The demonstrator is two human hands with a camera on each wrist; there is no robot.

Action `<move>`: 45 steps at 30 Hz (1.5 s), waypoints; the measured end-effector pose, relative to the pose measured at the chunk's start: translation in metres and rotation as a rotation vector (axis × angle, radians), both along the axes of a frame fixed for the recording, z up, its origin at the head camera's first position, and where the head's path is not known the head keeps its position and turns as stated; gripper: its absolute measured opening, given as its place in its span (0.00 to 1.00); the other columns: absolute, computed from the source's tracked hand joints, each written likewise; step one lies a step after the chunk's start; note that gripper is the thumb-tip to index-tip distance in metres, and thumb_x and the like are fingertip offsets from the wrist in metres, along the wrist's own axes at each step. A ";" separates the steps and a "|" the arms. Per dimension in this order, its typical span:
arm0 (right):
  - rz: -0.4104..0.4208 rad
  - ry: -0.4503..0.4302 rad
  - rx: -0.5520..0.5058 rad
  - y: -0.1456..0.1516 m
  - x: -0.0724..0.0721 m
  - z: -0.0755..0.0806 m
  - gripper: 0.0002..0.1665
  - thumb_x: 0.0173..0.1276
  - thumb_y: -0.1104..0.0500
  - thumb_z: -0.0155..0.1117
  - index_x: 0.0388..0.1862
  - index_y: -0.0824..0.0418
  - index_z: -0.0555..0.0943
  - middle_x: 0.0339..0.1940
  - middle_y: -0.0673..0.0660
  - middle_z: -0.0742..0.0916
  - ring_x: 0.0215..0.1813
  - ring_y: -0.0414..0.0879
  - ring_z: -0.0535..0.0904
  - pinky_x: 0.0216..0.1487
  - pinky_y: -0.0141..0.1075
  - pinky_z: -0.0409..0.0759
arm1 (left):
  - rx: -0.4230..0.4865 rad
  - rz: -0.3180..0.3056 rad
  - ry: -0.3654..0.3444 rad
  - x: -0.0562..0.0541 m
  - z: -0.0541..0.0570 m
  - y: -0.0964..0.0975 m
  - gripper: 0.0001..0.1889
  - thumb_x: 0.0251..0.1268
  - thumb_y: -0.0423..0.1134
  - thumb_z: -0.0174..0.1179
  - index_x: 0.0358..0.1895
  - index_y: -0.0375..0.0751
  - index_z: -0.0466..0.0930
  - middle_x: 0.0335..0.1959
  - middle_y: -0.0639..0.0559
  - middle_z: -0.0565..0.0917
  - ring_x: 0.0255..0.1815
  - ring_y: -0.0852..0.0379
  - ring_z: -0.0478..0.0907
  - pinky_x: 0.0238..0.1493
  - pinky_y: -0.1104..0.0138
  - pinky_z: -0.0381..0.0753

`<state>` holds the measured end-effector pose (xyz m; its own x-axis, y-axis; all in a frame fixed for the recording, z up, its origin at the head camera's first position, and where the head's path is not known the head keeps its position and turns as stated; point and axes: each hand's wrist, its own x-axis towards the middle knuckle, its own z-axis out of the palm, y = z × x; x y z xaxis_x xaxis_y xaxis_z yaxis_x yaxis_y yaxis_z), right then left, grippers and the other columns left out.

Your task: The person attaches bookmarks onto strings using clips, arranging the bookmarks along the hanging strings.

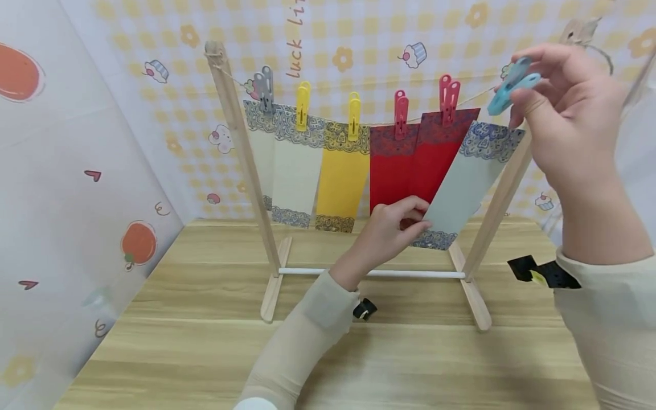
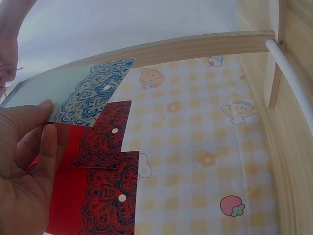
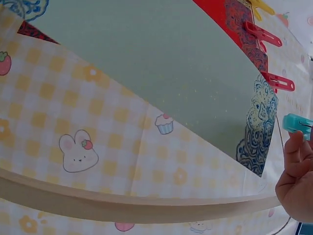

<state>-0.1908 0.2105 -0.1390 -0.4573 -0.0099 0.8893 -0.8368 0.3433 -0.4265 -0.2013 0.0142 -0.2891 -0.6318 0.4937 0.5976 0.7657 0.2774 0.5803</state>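
A pale grey-green card [image 1: 458, 182] with blue patterned bands hangs at a slant on the right. At its lower left edge my left hand [image 1: 394, 228] pinches it, thumb on the front and fingers behind, as the left wrist view shows. My right hand [image 1: 576, 108] holds a light blue clothespin [image 1: 514, 88] above the card's top edge, near the string. To the left, two red cards [image 1: 392, 176] are pegged by red clothespins [image 1: 449, 101]; the right one is partly covered by the pale card. In the right wrist view the blue clothespin [image 3: 296, 122] appears beyond the card's patterned end.
A wooden frame [image 1: 238, 148] with a white bottom rod [image 1: 405, 274] carries the string. A yellow card [image 1: 342, 182] and two pale cards [image 1: 296, 176] hang further left from yellow and grey clothespins [image 1: 265, 91]. A printed cloth [image 1: 333, 34] hangs behind the wood-grain table [image 1: 205, 353].
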 end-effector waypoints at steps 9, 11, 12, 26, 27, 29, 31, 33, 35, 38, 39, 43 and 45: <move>0.202 -0.025 -0.199 -0.004 -0.008 0.014 0.09 0.67 0.72 0.63 0.45 0.68 0.84 0.28 0.54 0.84 0.17 0.39 0.72 0.21 0.23 0.72 | 0.033 -0.005 0.001 -0.002 0.006 0.008 0.11 0.64 0.31 0.66 0.48 0.34 0.79 0.41 0.44 0.89 0.38 0.56 0.87 0.44 0.82 0.78; 0.171 -0.022 -0.177 -0.004 -0.009 0.017 0.10 0.67 0.73 0.61 0.45 0.67 0.84 0.28 0.53 0.84 0.16 0.39 0.72 0.18 0.23 0.70 | 0.046 -0.001 0.003 -0.002 0.007 0.010 0.11 0.64 0.31 0.66 0.48 0.33 0.79 0.41 0.43 0.89 0.38 0.56 0.87 0.44 0.82 0.79; 0.159 -0.017 -0.160 -0.004 -0.009 0.018 0.11 0.67 0.74 0.60 0.45 0.67 0.84 0.28 0.52 0.84 0.15 0.38 0.72 0.17 0.23 0.69 | 0.051 0.002 0.001 -0.002 0.007 0.011 0.12 0.64 0.31 0.66 0.48 0.33 0.79 0.41 0.43 0.90 0.39 0.56 0.87 0.45 0.82 0.79; 0.293 -0.187 -0.271 0.002 -0.015 0.031 0.09 0.65 0.76 0.59 0.43 0.74 0.82 0.28 0.58 0.81 0.09 0.41 0.69 0.11 0.25 0.67 | 0.091 0.020 -0.043 -0.003 0.004 0.018 0.13 0.64 0.32 0.66 0.50 0.32 0.79 0.41 0.42 0.89 0.40 0.55 0.88 0.45 0.82 0.79; 0.293 -0.193 -0.269 0.003 -0.015 0.031 0.09 0.66 0.77 0.59 0.43 0.74 0.82 0.28 0.58 0.81 0.09 0.41 0.69 0.11 0.25 0.66 | 0.093 0.018 -0.042 -0.003 0.004 0.018 0.13 0.64 0.32 0.66 0.50 0.32 0.79 0.41 0.42 0.89 0.40 0.55 0.88 0.46 0.82 0.79; 0.280 -0.209 -0.255 0.004 -0.015 0.031 0.09 0.66 0.76 0.58 0.42 0.73 0.83 0.28 0.58 0.82 0.08 0.41 0.68 0.11 0.25 0.66 | 0.102 0.017 -0.040 -0.004 0.003 0.019 0.13 0.64 0.32 0.66 0.50 0.32 0.79 0.42 0.41 0.89 0.40 0.55 0.88 0.46 0.82 0.79; 0.231 -0.225 -0.214 0.005 -0.013 0.031 0.09 0.67 0.74 0.59 0.42 0.70 0.84 0.29 0.57 0.82 0.09 0.41 0.68 0.13 0.24 0.67 | 0.111 0.014 -0.040 -0.005 0.002 0.020 0.14 0.64 0.31 0.66 0.50 0.32 0.79 0.42 0.41 0.89 0.41 0.54 0.88 0.46 0.82 0.79; 0.174 -0.246 -0.173 0.006 -0.012 0.030 0.09 0.67 0.73 0.59 0.42 0.67 0.84 0.29 0.56 0.83 0.09 0.41 0.68 0.14 0.24 0.68 | 0.120 0.009 -0.040 -0.005 0.002 0.021 0.14 0.64 0.31 0.66 0.51 0.31 0.78 0.42 0.41 0.89 0.42 0.54 0.88 0.46 0.82 0.80; 0.096 -0.259 -0.113 0.007 -0.010 0.030 0.09 0.68 0.72 0.59 0.42 0.64 0.84 0.30 0.54 0.83 0.10 0.40 0.69 0.15 0.24 0.68 | 0.131 0.004 -0.041 -0.005 0.001 0.023 0.14 0.64 0.31 0.65 0.51 0.31 0.78 0.42 0.41 0.89 0.42 0.54 0.88 0.46 0.81 0.80; -0.003 -0.274 -0.048 0.009 -0.007 0.029 0.11 0.70 0.71 0.58 0.43 0.60 0.84 0.30 0.50 0.84 0.11 0.39 0.69 0.13 0.24 0.65 | 0.134 0.006 -0.034 -0.005 0.001 0.024 0.14 0.64 0.32 0.65 0.51 0.32 0.78 0.42 0.41 0.89 0.41 0.55 0.88 0.46 0.81 0.80; -0.031 -0.275 -0.028 0.010 -0.006 0.028 0.12 0.70 0.71 0.57 0.44 0.59 0.84 0.30 0.50 0.84 0.11 0.39 0.69 0.13 0.25 0.65 | 0.135 0.009 -0.031 -0.005 0.001 0.025 0.14 0.64 0.32 0.65 0.51 0.32 0.78 0.42 0.41 0.89 0.41 0.55 0.88 0.46 0.82 0.80; -0.058 -0.280 -0.002 0.012 -0.004 0.026 0.12 0.71 0.70 0.57 0.44 0.59 0.84 0.30 0.48 0.84 0.12 0.39 0.68 0.13 0.25 0.63 | 0.142 0.004 -0.026 -0.006 0.001 0.027 0.14 0.64 0.31 0.65 0.51 0.32 0.78 0.42 0.41 0.89 0.41 0.55 0.88 0.45 0.81 0.80; -0.044 -0.281 -0.005 0.013 -0.004 0.026 0.11 0.71 0.70 0.57 0.44 0.59 0.84 0.30 0.49 0.84 0.12 0.39 0.67 0.15 0.24 0.65 | 0.141 0.000 -0.025 -0.007 0.000 0.028 0.14 0.65 0.31 0.65 0.52 0.32 0.78 0.43 0.41 0.89 0.41 0.55 0.88 0.45 0.82 0.80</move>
